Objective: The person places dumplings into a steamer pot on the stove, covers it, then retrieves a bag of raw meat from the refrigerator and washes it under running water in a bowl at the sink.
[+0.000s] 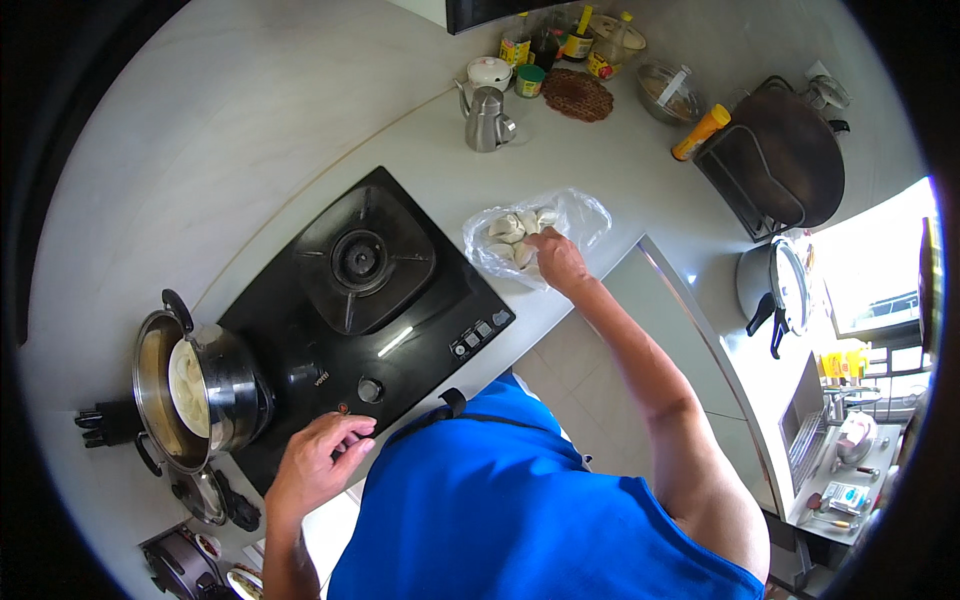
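My right hand (561, 261) reaches into an open clear plastic bag (589, 214) on the counter to the right of the gas hob. Its fingertips touch pale dumplings (507, 228); whether they grip one is hidden. My left hand (321, 454) hovers by the front edge of the black glass hob (337, 367), below the control knob (370, 389). It holds nothing, its fingers are loosely bent, and a gap separates thumb and index finger. On the left burner stands an uncovered stainless steel pot (229, 382) with pale dumplings (189, 386) in it.
A bare burner (361, 256) lies between pot and bag. A metal spouted pot (487, 120), seasoning bottles (517, 46) and a brown woven mat (577, 95) stand at the back. A wok (795, 150) leans in a rack at right. Beside the steel pot is a glass lid (199, 499).
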`<state>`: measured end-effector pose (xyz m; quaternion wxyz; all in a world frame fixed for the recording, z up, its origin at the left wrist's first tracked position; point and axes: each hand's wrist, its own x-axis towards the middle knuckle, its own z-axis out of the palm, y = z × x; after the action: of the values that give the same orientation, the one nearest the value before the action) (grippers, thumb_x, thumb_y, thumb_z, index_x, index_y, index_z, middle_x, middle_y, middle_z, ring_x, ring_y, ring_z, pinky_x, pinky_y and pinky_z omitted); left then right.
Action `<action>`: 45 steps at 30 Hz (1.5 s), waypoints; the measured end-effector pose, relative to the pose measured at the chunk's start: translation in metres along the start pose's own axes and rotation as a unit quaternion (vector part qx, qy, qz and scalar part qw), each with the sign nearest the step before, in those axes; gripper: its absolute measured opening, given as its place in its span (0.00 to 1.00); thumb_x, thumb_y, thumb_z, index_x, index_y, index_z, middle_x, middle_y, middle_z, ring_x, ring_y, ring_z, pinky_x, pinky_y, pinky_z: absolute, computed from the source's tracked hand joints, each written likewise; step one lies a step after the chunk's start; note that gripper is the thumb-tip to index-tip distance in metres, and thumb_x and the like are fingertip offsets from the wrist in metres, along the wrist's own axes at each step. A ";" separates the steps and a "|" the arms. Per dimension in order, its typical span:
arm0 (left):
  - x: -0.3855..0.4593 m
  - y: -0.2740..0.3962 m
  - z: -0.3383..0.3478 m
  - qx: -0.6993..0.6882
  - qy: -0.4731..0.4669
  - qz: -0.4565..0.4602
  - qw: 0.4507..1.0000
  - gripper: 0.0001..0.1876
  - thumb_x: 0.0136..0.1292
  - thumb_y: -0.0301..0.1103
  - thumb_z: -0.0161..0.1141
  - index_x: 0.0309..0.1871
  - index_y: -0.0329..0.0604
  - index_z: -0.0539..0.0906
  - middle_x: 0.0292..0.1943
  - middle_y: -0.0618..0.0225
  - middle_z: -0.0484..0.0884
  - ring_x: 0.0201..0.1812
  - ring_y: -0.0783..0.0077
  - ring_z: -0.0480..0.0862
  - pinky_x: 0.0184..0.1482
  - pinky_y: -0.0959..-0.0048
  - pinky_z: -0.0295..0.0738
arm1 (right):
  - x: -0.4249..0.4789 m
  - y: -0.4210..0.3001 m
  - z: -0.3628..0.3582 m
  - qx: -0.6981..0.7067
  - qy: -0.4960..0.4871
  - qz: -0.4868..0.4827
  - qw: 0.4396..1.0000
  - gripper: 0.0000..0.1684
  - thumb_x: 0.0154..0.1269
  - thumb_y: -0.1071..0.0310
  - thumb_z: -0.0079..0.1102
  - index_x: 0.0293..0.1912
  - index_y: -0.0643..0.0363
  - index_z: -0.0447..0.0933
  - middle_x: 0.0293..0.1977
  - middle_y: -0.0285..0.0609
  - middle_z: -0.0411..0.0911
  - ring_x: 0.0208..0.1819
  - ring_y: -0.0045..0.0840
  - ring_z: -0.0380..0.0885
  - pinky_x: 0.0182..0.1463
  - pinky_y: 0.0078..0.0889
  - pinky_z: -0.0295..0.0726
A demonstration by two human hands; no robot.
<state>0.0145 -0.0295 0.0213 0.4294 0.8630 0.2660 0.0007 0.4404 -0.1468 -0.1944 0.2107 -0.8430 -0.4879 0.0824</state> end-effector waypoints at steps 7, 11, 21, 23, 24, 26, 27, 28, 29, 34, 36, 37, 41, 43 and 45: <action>0.010 -0.007 0.020 -0.022 0.013 -0.027 0.999 0.11 0.61 0.22 0.65 0.47 0.37 0.83 0.38 0.62 0.86 0.35 0.73 0.86 0.36 0.77 0.80 | 0.004 0.004 0.001 -0.118 -0.038 -0.066 0.990 0.19 0.60 0.73 0.53 0.51 0.54 0.79 0.47 0.54 0.72 0.52 0.47 0.76 0.51 0.44 0.83; 0.010 -0.007 0.019 -0.021 0.030 -0.044 0.998 0.10 0.61 0.21 0.64 0.47 0.36 0.83 0.38 0.62 0.86 0.36 0.74 0.86 0.37 0.78 0.79 | 0.005 0.007 0.001 -0.098 -0.020 -0.077 0.992 0.16 0.60 0.71 0.54 0.49 0.55 0.77 0.46 0.54 0.71 0.52 0.46 0.75 0.49 0.45 0.83; 0.018 -0.005 0.023 -0.035 0.025 -0.042 0.998 0.10 0.62 0.22 0.63 0.47 0.36 0.83 0.39 0.62 0.87 0.37 0.73 0.87 0.37 0.78 0.79 | -0.008 0.024 -0.007 -0.014 0.089 -0.129 0.987 0.16 0.54 0.70 0.61 0.42 0.62 0.71 0.41 0.49 0.77 0.47 0.43 0.77 0.49 0.43 0.81; 0.021 -0.004 0.024 -0.036 0.024 -0.039 0.998 0.09 0.63 0.22 0.64 0.47 0.37 0.83 0.39 0.63 0.87 0.38 0.75 0.87 0.37 0.78 0.78 | -0.011 0.023 -0.012 0.007 0.112 -0.110 0.988 0.16 0.54 0.69 0.63 0.42 0.61 0.70 0.38 0.49 0.78 0.44 0.44 0.77 0.48 0.42 0.81; 0.022 -0.003 0.025 -0.038 0.024 -0.038 0.998 0.09 0.63 0.23 0.64 0.47 0.37 0.83 0.39 0.63 0.88 0.38 0.75 0.87 0.37 0.78 0.78 | -0.012 0.020 -0.016 0.023 0.133 -0.106 0.985 0.16 0.54 0.70 0.64 0.41 0.61 0.70 0.38 0.48 0.78 0.43 0.44 0.77 0.48 0.42 0.80; 0.027 -0.003 0.027 -0.042 0.021 -0.032 0.998 0.09 0.63 0.24 0.64 0.47 0.37 0.83 0.39 0.63 0.88 0.38 0.75 0.87 0.37 0.78 0.78 | -0.016 0.012 -0.025 0.062 0.182 -0.103 0.976 0.17 0.53 0.71 0.67 0.41 0.61 0.70 0.36 0.48 0.78 0.42 0.44 0.77 0.46 0.42 0.79; 0.029 -0.002 0.028 -0.044 0.021 -0.026 0.998 0.09 0.64 0.24 0.64 0.47 0.37 0.83 0.39 0.63 0.88 0.38 0.75 0.87 0.37 0.78 0.79 | -0.017 0.007 -0.029 0.078 0.203 -0.106 0.970 0.18 0.52 0.72 0.69 0.41 0.61 0.70 0.37 0.47 0.78 0.40 0.42 0.77 0.45 0.41 0.79; 0.033 -0.001 0.030 -0.044 0.019 -0.024 0.999 0.09 0.64 0.25 0.64 0.47 0.37 0.83 0.39 0.63 0.88 0.38 0.75 0.87 0.37 0.77 0.79 | -0.019 0.003 -0.033 0.094 0.224 -0.109 0.964 0.19 0.51 0.73 0.70 0.41 0.60 0.70 0.37 0.46 0.78 0.39 0.41 0.78 0.43 0.40 0.79; 0.038 0.000 0.032 -0.044 0.018 -0.021 0.999 0.09 0.65 0.26 0.64 0.47 0.37 0.83 0.39 0.63 0.88 0.38 0.74 0.87 0.37 0.77 0.79 | -0.020 -0.001 -0.037 0.108 0.245 -0.113 0.957 0.21 0.50 0.73 0.72 0.41 0.60 0.71 0.38 0.46 0.78 0.38 0.40 0.78 0.41 0.39 0.79; 0.072 0.012 0.040 -0.050 0.037 0.029 0.998 0.11 0.66 0.28 0.64 0.50 0.37 0.82 0.38 0.63 0.87 0.36 0.74 0.87 0.38 0.76 0.80 | -0.028 -0.067 -0.068 0.165 0.259 -0.118 0.944 0.22 0.49 0.74 0.75 0.42 0.59 0.72 0.41 0.45 0.80 0.33 0.30 0.78 0.35 0.30 0.79; 0.088 0.018 0.042 -0.081 0.046 0.044 0.995 0.15 0.67 0.29 0.64 0.55 0.38 0.80 0.40 0.62 0.87 0.37 0.75 0.86 0.40 0.76 0.80 | -0.031 -0.092 -0.074 0.179 0.257 -0.160 0.936 0.23 0.47 0.76 0.75 0.42 0.59 0.72 0.41 0.46 0.79 0.34 0.33 0.79 0.37 0.31 0.80; 0.097 0.019 0.043 -0.106 0.053 0.049 0.992 0.19 0.67 0.29 0.64 0.59 0.39 0.77 0.43 0.61 0.86 0.38 0.76 0.85 0.42 0.75 0.80 | -0.031 -0.104 -0.075 0.180 0.254 -0.191 0.931 0.24 0.46 0.77 0.75 0.42 0.59 0.72 0.41 0.47 0.79 0.35 0.34 0.80 0.38 0.32 0.80; 0.120 0.014 0.042 -0.248 0.060 0.076 0.964 0.29 0.66 0.28 0.65 0.69 0.39 0.67 0.51 0.57 0.80 0.44 0.74 0.83 0.48 0.73 0.81 | -0.030 -0.152 -0.077 0.167 0.242 -0.316 0.902 0.26 0.44 0.80 0.74 0.43 0.59 0.72 0.40 0.47 0.79 0.39 0.42 0.81 0.41 0.36 0.81; 0.125 0.008 0.041 -0.346 0.054 0.072 0.934 0.30 0.66 0.26 0.64 0.69 0.38 0.65 0.53 0.57 0.77 0.45 0.73 0.83 0.50 0.72 0.81 | -0.029 -0.168 -0.073 0.170 0.233 -0.353 0.890 0.26 0.45 0.82 0.72 0.44 0.60 0.72 0.41 0.47 0.79 0.40 0.41 0.81 0.42 0.37 0.82; 0.121 -0.001 0.037 -0.404 0.058 0.053 0.911 0.27 0.67 0.24 0.63 0.67 0.38 0.67 0.54 0.56 0.78 0.48 0.72 0.83 0.52 0.71 0.81 | -0.026 -0.182 -0.068 0.169 0.223 -0.393 0.876 0.26 0.46 0.84 0.70 0.45 0.60 0.72 0.42 0.47 0.79 0.41 0.41 0.81 0.43 0.38 0.82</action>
<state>0.1261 -0.0007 -0.0303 0.7244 0.6271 0.2217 0.1812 0.3073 -0.1093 -0.0558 0.4682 -0.5292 -0.6980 -0.1161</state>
